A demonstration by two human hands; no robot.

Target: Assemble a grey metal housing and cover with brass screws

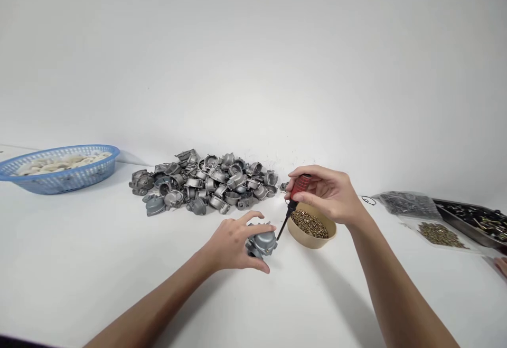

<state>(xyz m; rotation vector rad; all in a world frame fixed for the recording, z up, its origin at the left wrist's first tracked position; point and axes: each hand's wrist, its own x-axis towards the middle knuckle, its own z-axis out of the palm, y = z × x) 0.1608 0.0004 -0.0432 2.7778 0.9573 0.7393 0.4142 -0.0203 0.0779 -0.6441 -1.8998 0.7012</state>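
White table (79, 269) meets pale wall (253, 63). Left hand (233, 243) extends from lower left, thumb and fingers gripping grey metal casting (264, 242) on table. Right hand (335, 195), raised, grasps red-handled screwdriver (301, 185), shaft slanting down to casting's edge, beside bowl (311, 243).

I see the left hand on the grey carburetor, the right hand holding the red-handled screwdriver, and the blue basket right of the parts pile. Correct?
No: the head view shows the blue basket left of the parts pile. The left hand is on the grey carburetor and the right hand holds the red-handled screwdriver.
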